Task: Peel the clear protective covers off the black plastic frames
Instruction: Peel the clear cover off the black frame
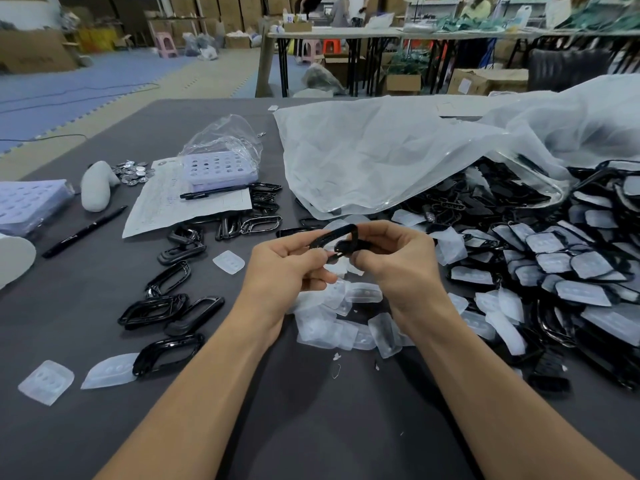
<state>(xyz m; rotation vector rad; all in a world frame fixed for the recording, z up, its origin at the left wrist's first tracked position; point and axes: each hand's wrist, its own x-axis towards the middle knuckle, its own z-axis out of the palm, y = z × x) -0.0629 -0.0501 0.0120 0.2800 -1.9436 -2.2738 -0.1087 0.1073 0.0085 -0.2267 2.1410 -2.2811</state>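
Note:
Both hands hold one black plastic frame (341,239) above the middle of the dark table (311,427). My left hand (287,268) pinches its left end and my right hand (398,261) grips its right end with curled fingers. Whether a clear cover is on this frame I cannot tell. Under the hands lies a heap of peeled clear covers (343,317). A big pile of frames with covers on them (561,271) fills the right side. Bare black frames (166,310) lie scattered to the left.
A large clear plastic bag (415,154) spreads over the far right. At the far left are a paper sheet with a pen (194,199), a lilac tray (221,168), a marker (83,232), small metal discs (133,173) and loose covers (46,381).

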